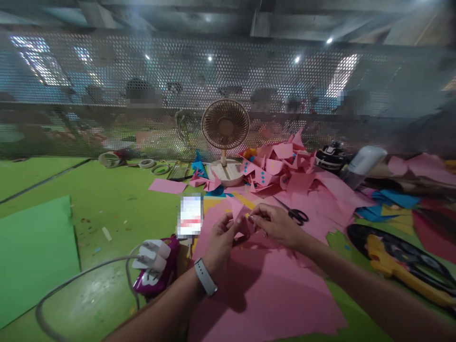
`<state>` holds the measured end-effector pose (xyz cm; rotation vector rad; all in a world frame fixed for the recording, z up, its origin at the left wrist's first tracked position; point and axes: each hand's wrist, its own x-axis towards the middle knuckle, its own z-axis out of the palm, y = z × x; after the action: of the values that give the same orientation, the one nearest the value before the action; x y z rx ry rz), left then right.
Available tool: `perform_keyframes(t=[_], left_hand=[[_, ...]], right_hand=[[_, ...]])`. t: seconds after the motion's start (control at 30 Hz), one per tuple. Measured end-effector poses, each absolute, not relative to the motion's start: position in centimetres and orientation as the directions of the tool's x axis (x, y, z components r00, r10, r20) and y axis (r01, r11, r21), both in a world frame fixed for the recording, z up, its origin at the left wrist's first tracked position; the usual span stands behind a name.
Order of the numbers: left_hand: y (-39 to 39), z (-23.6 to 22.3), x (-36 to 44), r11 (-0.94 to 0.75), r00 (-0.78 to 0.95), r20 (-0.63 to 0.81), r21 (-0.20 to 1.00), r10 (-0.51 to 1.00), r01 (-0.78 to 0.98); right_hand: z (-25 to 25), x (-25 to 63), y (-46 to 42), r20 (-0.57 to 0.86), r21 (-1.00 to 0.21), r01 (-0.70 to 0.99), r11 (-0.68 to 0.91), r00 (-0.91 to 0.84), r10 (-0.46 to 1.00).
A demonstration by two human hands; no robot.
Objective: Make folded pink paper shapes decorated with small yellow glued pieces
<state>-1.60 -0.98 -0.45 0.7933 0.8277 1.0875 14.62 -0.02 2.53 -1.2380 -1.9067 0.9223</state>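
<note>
My left hand [223, 237], with a pale watch band on its wrist, grips a small folded pink paper piece [236, 207] between thumb and fingers. Close at its right, my right hand [273, 222] is closed in a pinch at the paper's edge. A tiny yellow bit [248, 216] shows by its fingertips; whether they hold it is too small to tell. Beneath both hands lies a large pink sheet [270, 294]. Black-handled scissors [298, 216] rest just beyond my right wrist. Behind them rises a heap of folded pink paper shapes [274, 166], some with blue diamonds.
A phone [190, 216] lies left of my hands, near a purple object [156, 273] with white plugs and a looping cable. A small fan [225, 126] stands before a perforated screen. Green card [35, 256] lies far left; a yellow-handled tool [392, 266] lies right.
</note>
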Motion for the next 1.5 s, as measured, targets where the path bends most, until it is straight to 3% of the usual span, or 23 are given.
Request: perform_keyframes(t=[0.57, 0.97, 1.5], left_hand=[[-1.0, -0.3, -1.4, 0.238, 0.224, -0.156, 0.881, 0.962, -0.408], [-1.2, -0.1, -1.5, 0.227, 0.223, -0.142, 0.877, 0.964, -0.424], [-1.0, -0.2, -1.5, 0.235, 0.227, -0.155, 0.892, 0.961, -0.387]], right_hand=[[3.1, 14.6, 0.0, 0.163, -0.84, 0.431, 0.329, -0.377, 0.912], [2.8, 15.0, -0.8, 0.269, -0.665, 0.678, 0.315, -0.177, 0.947], [3.0, 14.5, -0.1, 0.271, -0.722, 0.615, 0.316, -0.168, 0.948]])
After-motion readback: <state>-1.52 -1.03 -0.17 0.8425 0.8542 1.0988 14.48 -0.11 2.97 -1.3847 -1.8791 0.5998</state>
